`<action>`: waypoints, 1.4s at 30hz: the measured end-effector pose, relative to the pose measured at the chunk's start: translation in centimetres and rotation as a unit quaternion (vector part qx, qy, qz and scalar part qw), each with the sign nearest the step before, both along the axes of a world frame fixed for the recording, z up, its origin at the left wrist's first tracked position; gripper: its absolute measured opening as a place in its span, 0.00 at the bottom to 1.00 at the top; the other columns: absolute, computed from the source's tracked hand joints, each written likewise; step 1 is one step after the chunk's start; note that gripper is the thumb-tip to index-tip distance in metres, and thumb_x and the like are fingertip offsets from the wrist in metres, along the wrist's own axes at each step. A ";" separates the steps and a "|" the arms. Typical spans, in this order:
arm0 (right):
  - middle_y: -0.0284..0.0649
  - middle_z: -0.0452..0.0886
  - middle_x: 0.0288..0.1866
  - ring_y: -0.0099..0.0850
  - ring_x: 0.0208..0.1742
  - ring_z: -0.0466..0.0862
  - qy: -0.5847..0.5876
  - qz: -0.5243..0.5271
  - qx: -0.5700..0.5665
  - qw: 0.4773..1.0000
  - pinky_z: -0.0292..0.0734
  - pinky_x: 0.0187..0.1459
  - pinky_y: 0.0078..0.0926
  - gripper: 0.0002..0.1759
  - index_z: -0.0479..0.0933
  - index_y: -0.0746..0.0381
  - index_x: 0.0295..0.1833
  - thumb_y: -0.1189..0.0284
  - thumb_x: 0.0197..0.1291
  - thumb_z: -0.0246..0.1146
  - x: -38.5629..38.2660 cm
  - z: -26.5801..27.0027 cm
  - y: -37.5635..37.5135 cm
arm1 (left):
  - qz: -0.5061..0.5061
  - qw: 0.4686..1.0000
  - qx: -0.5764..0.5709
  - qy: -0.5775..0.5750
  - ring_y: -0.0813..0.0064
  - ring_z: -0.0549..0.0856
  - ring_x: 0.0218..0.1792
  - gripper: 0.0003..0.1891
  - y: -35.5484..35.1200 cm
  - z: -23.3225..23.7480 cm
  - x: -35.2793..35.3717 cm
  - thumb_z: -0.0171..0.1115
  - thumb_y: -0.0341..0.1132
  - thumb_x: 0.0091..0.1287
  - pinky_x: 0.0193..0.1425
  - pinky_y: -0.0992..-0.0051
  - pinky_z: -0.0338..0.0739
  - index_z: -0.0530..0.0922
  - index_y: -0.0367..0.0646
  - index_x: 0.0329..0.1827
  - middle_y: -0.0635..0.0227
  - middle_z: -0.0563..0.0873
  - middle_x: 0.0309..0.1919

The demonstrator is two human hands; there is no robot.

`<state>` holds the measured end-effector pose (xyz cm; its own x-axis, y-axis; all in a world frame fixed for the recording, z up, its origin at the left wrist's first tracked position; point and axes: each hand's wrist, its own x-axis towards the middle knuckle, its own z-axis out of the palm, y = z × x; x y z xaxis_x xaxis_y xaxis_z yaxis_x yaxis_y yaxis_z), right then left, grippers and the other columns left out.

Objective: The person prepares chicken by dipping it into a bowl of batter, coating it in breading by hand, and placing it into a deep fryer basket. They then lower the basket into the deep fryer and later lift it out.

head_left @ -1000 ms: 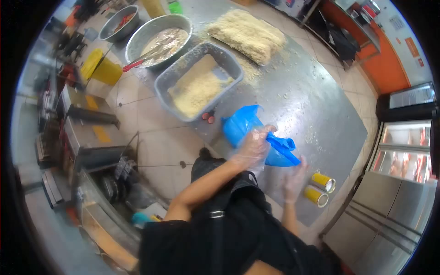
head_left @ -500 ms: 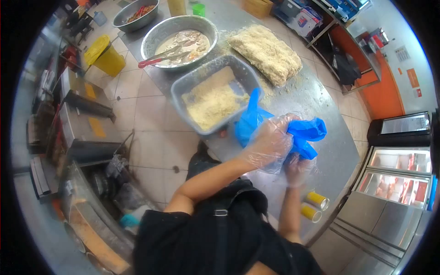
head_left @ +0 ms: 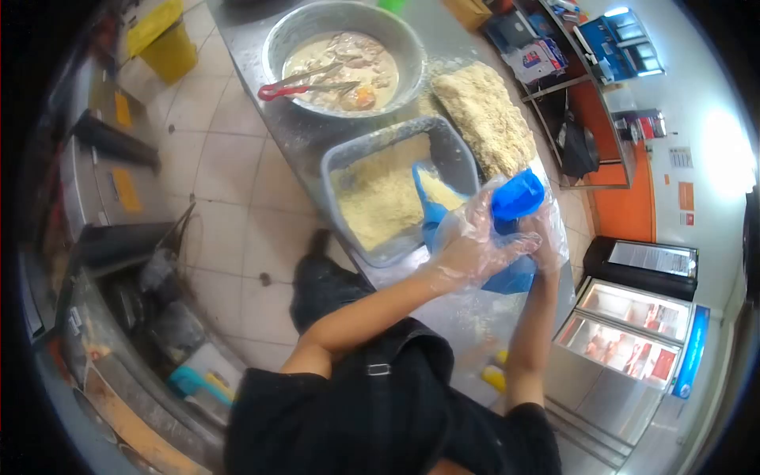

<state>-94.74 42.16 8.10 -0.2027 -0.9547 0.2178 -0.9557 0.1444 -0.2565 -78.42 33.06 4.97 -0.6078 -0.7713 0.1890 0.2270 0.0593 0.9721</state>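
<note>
My left hand (head_left: 473, 252), in a clear plastic glove, grips a blue plastic bag (head_left: 517, 198) at its gathered upper part. My right hand (head_left: 546, 241), also gloved, holds the same bag from the right side, its fingers partly hidden behind the plastic. Below both hands hangs more of the blue bag, and one loose flap reaches left over the rim of a grey tub (head_left: 331, 207). Pale yellow breading flour (head_left: 380, 198) lies in that tub. Just beyond my hands is a large bag of crumbly flour (head_left: 489, 119) on the metal table (head_left: 297, 146).
A metal basin (head_left: 267, 59) of batter with pieces in it stands at the far end, red-handled tongs (head_left: 281, 91) across its rim. Yellow cans (head_left: 495, 374) are by my right forearm. A yellow bin (head_left: 170, 51) stands on the floor left; a display fridge (head_left: 625, 332) is right.
My hands have shifted slightly up and closer to the flour bag. The blue bag's top now bulges upright between them, and its flap lies over the tub. The head view has turned.
</note>
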 end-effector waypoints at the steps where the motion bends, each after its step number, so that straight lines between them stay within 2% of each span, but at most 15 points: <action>1: 0.52 0.77 0.31 0.50 0.35 0.77 -0.001 0.006 0.009 1.000 0.68 0.35 0.46 0.08 0.77 0.65 0.38 0.71 0.63 0.56 0.0 0.0 -1.6 | 0.028 0.999 0.002 0.023 0.55 0.85 0.47 0.40 -0.7 -0.7 -0.3 0.75 0.57 0.51 0.52 0.66 0.78 0.72 0.39 0.60 0.53 0.84 0.44; 5: 0.54 0.80 0.40 0.50 0.42 0.79 -0.219 -0.114 0.111 0.963 0.70 0.42 0.46 0.12 0.78 0.66 0.46 0.70 0.66 0.55 2.5 2.0 -7.5 | -0.047 0.997 0.056 0.015 0.61 0.85 0.46 0.38 -5.0 -1.7 0.5 0.78 0.47 0.50 0.53 0.66 0.78 0.71 0.43 0.63 0.57 0.85 0.45; 7: 0.54 0.82 0.42 0.51 0.45 0.81 -0.140 -0.048 0.019 0.989 0.73 0.46 0.44 0.12 0.78 0.66 0.49 0.70 0.66 0.56 2.2 0.3 -8.3 | -0.042 0.991 0.122 0.035 0.64 0.87 0.41 0.29 -5.7 -2.9 0.2 0.76 0.41 0.52 0.49 0.66 0.78 0.77 0.45 0.58 0.60 0.87 0.40; 11: 0.48 0.83 0.45 0.41 0.47 0.83 -0.072 -0.110 0.150 0.980 0.74 0.53 0.37 0.13 0.77 0.65 0.53 0.71 0.68 0.54 5.0 2.8 -10.1 | -0.027 0.993 0.116 0.021 0.68 0.87 0.35 0.16 -6.4 -5.1 0.1 0.72 0.35 0.55 0.43 0.68 0.78 0.83 0.43 0.47 0.60 0.88 0.34; 15: 0.49 0.83 0.46 0.43 0.49 0.83 -0.184 -0.184 0.133 0.956 0.74 0.54 0.38 0.17 0.75 0.63 0.57 0.68 0.65 0.57 7.1 4.7 -7.8 | -0.026 0.982 0.186 0.005 0.73 0.85 0.32 0.12 -6.9 -5.4 0.5 0.69 0.33 0.58 0.40 0.71 0.77 0.84 0.42 0.45 0.59 0.88 0.33; 17: 0.50 0.81 0.53 0.43 0.55 0.81 0.019 -0.268 0.094 0.959 0.74 0.56 0.39 0.27 0.72 0.65 0.60 0.59 0.61 0.64 7.8 5.3 -4.2 | -0.021 0.980 0.198 0.005 0.74 0.85 0.31 0.12 -7.2 -5.9 0.9 0.69 0.33 0.59 0.39 0.71 0.77 0.84 0.41 0.45 0.59 0.88 0.32; 20: 0.49 0.81 0.52 0.45 0.51 0.82 0.035 -0.308 -0.037 0.950 0.75 0.53 0.38 0.33 0.65 0.67 0.66 0.55 0.63 0.61 9.2 1.3 0.6 | -0.007 0.981 0.196 -0.013 0.74 0.85 0.30 0.12 -7.4 -6.3 1.1 0.69 0.33 0.59 0.38 0.71 0.78 0.84 0.40 0.44 0.58 0.88 0.31; 22: 0.50 0.80 0.54 0.47 0.51 0.81 -0.222 -0.263 -0.247 0.906 0.74 0.54 0.39 0.37 0.64 0.71 0.65 0.52 0.64 0.61 9.8 -5.8 2.9 | -0.002 0.983 0.181 -0.034 0.74 0.85 0.30 0.12 -7.2 -6.8 0.9 0.70 0.34 0.59 0.38 0.70 0.78 0.84 0.39 0.44 0.58 0.88 0.30; 25: 0.50 0.81 0.51 0.49 0.51 0.79 -0.336 -0.417 -0.236 0.811 0.71 0.57 0.40 0.36 0.64 0.72 0.64 0.52 0.65 0.60 10.6 -13.9 4.9 | 0.013 0.990 0.138 -0.037 0.73 0.85 0.29 0.12 -6.6 -7.2 0.6 0.70 0.34 0.59 0.38 0.70 0.78 0.84 0.40 0.43 0.58 0.88 0.30; 29: 0.46 0.79 0.48 0.35 0.43 0.78 -0.152 -0.522 -0.217 0.810 0.73 0.48 0.32 0.20 0.72 0.69 0.55 0.61 0.70 0.57 10.3 -15.1 3.7 | -0.012 0.989 0.135 -0.058 0.75 0.85 0.31 0.11 -5.5 -6.5 0.6 0.69 0.34 0.60 0.38 0.70 0.79 0.84 0.40 0.43 0.60 0.88 0.31; 31: 0.48 0.79 0.47 0.38 0.44 0.77 0.345 -0.476 0.103 0.802 0.71 0.48 0.36 0.20 0.72 0.70 0.54 0.62 0.73 0.53 6.5 -21.2 9.4 | -0.030 0.989 0.121 -0.081 0.78 0.84 0.33 0.11 -5.3 -6.2 0.0 0.68 0.34 0.61 0.39 0.70 0.78 0.83 0.39 0.44 0.62 0.88 0.32; 35: 0.51 0.79 0.48 0.42 0.48 0.77 -0.019 -0.500 -0.165 0.850 0.70 0.52 0.39 0.18 0.71 0.70 0.56 0.66 0.74 0.50 3.4 -20.5 11.7 | -0.026 0.990 0.139 0.015 0.76 0.84 0.30 0.08 -5.2 -4.9 -1.3 0.69 0.33 0.60 0.38 0.70 0.78 0.83 0.40 0.39 0.61 0.88 0.30; 37: 0.36 0.83 0.39 0.26 0.27 0.79 0.402 -0.426 0.019 0.810 0.74 0.36 0.28 0.39 0.53 0.72 0.74 0.71 0.59 0.55 2.0 -19.5 12.5 | -0.042 0.990 0.132 0.019 0.78 0.83 0.30 0.08 -5.2 -4.6 -2.1 0.69 0.33 0.60 0.38 0.70 0.77 0.83 0.40 0.38 0.63 0.87 0.30; 40: 0.52 0.78 0.50 0.43 0.50 0.78 0.484 -0.459 0.106 0.738 0.71 0.54 0.40 0.18 0.71 0.70 0.59 0.69 0.73 0.50 3.7 -14.4 8.9 | -0.049 0.990 0.132 0.016 0.71 0.83 0.31 0.10 -4.8 -4.5 -3.2 0.68 0.36 0.63 0.39 0.68 0.77 0.82 0.39 0.40 0.58 0.86 0.30; 42: 0.52 0.78 0.50 0.44 0.50 0.78 0.396 -0.479 0.010 0.783 0.72 0.53 0.40 0.18 0.70 0.69 0.60 0.68 0.73 0.49 2.8 -13.1 8.9 | -0.059 0.989 0.134 0.025 0.73 0.83 0.32 0.10 -4.7 -4.0 -3.7 0.67 0.37 0.63 0.39 0.68 0.77 0.82 0.38 0.39 0.59 0.86 0.31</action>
<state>-91.97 51.07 -4.99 -0.6375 -0.4515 0.6243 -0.2634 0.8892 0.3741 -82.09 28.31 1.00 -0.6916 -0.7220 0.0195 0.2646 -0.2281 0.9370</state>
